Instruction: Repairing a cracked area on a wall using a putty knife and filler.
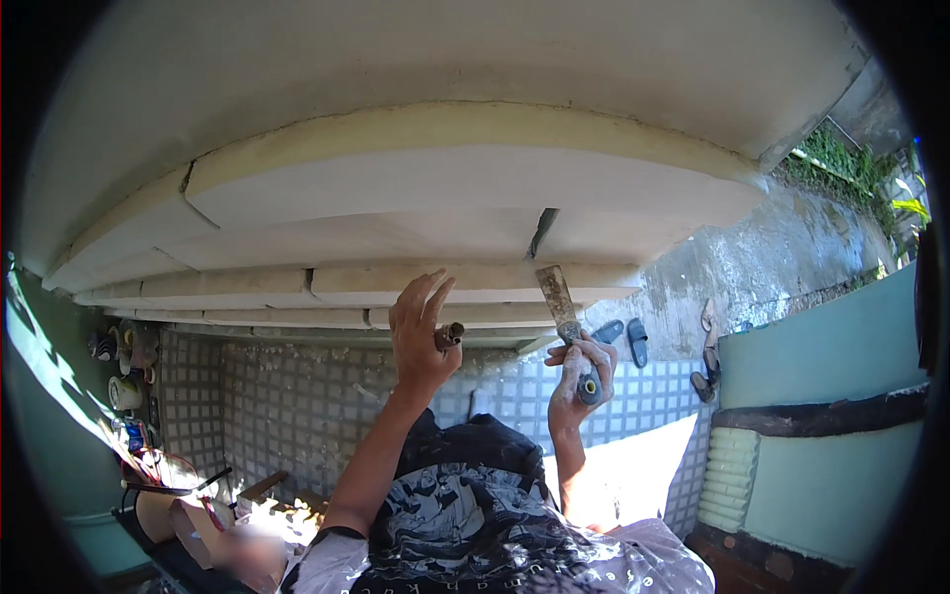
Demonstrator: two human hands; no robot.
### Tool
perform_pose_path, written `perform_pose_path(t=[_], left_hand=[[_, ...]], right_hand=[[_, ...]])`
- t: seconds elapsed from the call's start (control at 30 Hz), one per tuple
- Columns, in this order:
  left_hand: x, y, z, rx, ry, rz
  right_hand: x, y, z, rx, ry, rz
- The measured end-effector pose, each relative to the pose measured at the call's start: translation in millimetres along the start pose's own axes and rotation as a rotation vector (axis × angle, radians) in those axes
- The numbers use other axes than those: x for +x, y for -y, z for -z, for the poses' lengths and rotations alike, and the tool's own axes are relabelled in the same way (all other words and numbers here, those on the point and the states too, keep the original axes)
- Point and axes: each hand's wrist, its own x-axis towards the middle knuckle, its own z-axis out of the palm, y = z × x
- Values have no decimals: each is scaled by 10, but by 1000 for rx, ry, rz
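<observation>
My left hand (420,339) holds a short brownish tool (449,335) at its thumb, mostly hidden by the hand, with several fingers extended up at the edge of a pale plastered ledge (465,275). My right hand (580,381) is closed round the grey handle of a flat scraper (556,297), its worn, plaster-smeared blade pointing up at the same ledge. White dust coats my right fingers. Above, larger pale ledges (396,183) run across the view, with dark cracks and gaps (542,231) between sections.
Grey checked floor tiles (297,396) lie below. Sandals (637,343) rest at the right near a green wall (811,351); plants (841,168) grow beyond. At the left are footwear, a bucket (125,394) and a chair with boxes (183,510), beside a blurred shape I cannot make out.
</observation>
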Motion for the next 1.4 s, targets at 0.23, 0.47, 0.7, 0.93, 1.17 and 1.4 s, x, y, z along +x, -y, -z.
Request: perform_pose_path(t=[0.23,0.47,0.7,0.93,1.17,1.4], left_hand=[[-20,1,-68,-9,59,-66],[-35,-19,-177,97,342,-113],[-336,278,105,330,152,92],[-993,448,369,240,-15,337],[-1926,759,884,351,-27,652],[-2495,965,1290,324,-188,869]], right_hand=[[-66,224,205,233,-38,-50],[190,93,405,65,-66,-14],[221,17,191,55,-112,-104],[-183,181,-120,84,338,142],[-57,76,-540,-117,321,126],[-248,469,-1478,236,520,70]])
